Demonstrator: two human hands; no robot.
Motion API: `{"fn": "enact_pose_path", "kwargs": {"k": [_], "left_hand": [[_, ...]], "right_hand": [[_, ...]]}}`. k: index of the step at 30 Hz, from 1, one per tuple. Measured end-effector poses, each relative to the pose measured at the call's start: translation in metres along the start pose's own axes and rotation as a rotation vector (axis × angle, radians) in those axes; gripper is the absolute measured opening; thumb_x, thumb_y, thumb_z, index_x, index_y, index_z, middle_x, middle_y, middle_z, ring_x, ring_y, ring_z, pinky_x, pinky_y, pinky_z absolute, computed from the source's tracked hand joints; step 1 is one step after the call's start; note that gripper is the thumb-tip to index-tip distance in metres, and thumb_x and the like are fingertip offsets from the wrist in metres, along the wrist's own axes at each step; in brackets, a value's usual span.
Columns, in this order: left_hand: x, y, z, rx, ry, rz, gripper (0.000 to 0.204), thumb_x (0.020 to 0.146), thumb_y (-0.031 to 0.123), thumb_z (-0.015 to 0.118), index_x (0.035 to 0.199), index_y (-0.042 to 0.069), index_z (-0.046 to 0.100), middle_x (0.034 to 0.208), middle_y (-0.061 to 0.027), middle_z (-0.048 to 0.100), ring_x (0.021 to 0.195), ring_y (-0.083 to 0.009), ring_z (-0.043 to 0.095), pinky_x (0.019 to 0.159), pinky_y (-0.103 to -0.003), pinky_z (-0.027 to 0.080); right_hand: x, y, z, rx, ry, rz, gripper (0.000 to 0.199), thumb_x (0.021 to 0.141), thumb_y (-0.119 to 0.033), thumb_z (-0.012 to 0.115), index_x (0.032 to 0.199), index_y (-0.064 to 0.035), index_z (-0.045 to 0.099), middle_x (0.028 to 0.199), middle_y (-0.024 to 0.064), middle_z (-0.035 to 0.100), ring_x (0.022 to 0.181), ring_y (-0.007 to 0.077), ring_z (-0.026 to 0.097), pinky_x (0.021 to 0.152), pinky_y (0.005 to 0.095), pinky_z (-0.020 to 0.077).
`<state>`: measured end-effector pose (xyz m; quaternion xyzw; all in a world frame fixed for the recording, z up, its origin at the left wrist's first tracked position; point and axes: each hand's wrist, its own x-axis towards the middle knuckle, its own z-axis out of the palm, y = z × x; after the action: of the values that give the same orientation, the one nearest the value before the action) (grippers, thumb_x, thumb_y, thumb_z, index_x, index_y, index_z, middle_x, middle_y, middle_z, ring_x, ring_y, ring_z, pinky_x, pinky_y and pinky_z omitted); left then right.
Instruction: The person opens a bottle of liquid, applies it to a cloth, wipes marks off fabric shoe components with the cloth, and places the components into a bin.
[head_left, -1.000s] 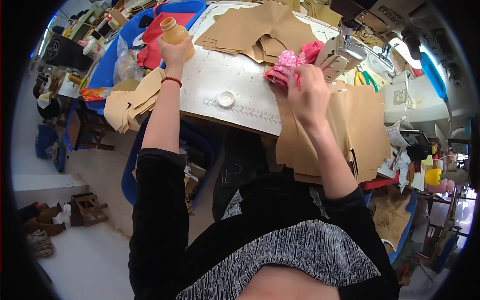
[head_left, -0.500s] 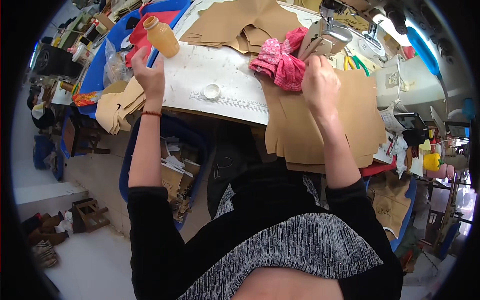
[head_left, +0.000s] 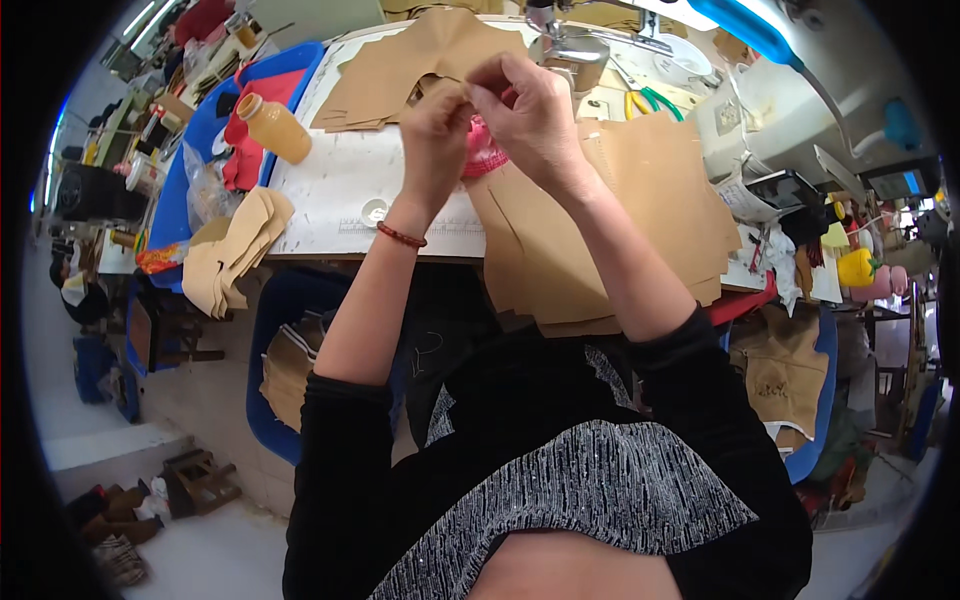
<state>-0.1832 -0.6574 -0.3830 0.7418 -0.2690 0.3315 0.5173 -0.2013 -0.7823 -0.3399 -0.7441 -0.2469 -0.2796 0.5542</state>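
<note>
Pink textured cloth [head_left: 486,160], at twelve o'clock by the flat tan sheets [head_left: 625,230], mostly hidden from view. Left hand [head_left: 437,132] and right hand [head_left: 530,130] curled narrow, fingertips close together over the cloth; whether pinching anything, cannot tell. For fine fingertip work, best to move slowly, keep the cloth clear of the grey metal sewing-machine head [head_left: 575,52] at one o'clock, and avoid knocking the amber, seemingly uncapped bottle [head_left: 277,130] at ten.
</note>
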Motion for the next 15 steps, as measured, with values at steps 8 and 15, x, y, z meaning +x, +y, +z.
{"fn": "enact_pose_path", "kwargs": {"k": [8, 15], "left_hand": [[-0.018, 0.023, 0.005, 0.257, -0.227, 0.124, 0.009, 0.076, 0.000, 0.066, 0.085, 0.002, 0.063, 0.078, -0.0087, 0.061, 0.069, -0.0188, 0.060, 0.060, -0.029, 0.048], [-0.051, -0.018, 0.022, 0.624, -0.324, 0.223, 0.012, 0.071, 0.006, 0.062, 0.080, 0.003, 0.055, 0.080, -0.0080, 0.052, 0.074, -0.0285, 0.054, 0.062, -0.036, 0.047]], "right_hand": [[-0.035, 0.042, -0.027, -0.179, 0.268, 0.116, 0.012, 0.087, -0.009, 0.061, 0.087, 0.0020, 0.058, 0.076, 0.0146, 0.063, 0.065, 0.0269, 0.062, 0.059, 0.0355, 0.0485], [-0.049, 0.063, -0.009, 0.071, 0.034, 0.133, 0.026, 0.091, -0.015, 0.058, 0.109, 0.0032, 0.054, 0.101, 0.0194, 0.060, 0.090, 0.0303, 0.061, 0.079, 0.0365, 0.0490]]}}
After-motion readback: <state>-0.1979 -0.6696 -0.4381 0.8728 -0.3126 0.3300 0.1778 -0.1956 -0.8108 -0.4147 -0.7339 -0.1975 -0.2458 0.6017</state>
